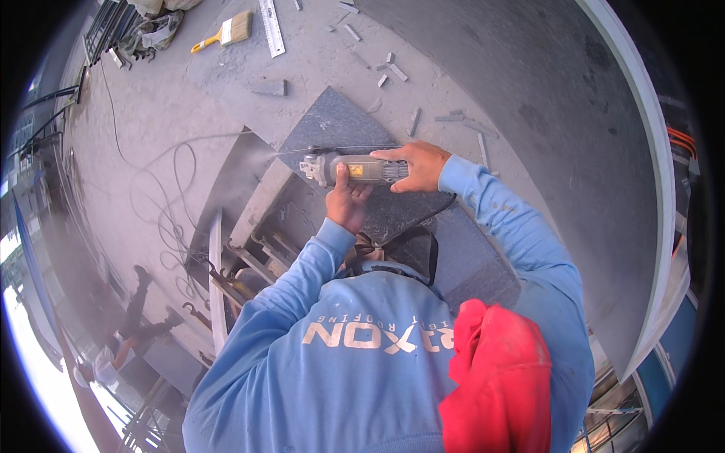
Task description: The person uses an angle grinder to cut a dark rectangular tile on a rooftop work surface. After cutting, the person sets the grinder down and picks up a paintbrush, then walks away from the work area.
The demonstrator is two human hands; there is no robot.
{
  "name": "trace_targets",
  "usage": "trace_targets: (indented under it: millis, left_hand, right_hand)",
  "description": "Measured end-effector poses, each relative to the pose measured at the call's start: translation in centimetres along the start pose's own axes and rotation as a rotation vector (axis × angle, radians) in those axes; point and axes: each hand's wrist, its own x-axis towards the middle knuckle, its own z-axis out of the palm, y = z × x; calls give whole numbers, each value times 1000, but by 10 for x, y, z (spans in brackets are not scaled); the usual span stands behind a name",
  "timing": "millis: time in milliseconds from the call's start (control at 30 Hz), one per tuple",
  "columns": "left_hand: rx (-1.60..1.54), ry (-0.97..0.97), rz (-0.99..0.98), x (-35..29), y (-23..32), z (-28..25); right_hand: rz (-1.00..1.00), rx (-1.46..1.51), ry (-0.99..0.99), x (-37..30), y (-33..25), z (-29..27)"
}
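Note:
An angle grinder (355,170) with a grey body lies sideways across a dark grey stone slab (326,117). My left hand (350,202) grips its body from below, near the head, thumb up along the side. Wrapped over the rear end of the grinder is my right hand (420,165). The grinder's head points left, and pale dust blows leftward from it. Its disc is mostly hidden, so I cannot tell how deep it sits in the stone. Another dark slab (472,260) lies close by my right arm.
Beyond the slab lie a paintbrush (226,32), a metal ruler (272,29), a wedge-shaped offcut (270,87) and several stone strips (398,72). A cable (177,162) loops over the floor at left. Another person (113,355) is at lower left. A curved grey surface (566,136) fills the right.

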Motion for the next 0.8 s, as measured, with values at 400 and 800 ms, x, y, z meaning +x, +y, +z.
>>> trace_targets:
  millis: [400,800]
  left_hand:
    - [-26,27,-5,8,0,-4]
    - [-8,10,-14,-2,0,7]
  right_hand:
    - [9,8,-28,7,1,-1]
    - [-4,-9,-8,-3,0,-5]
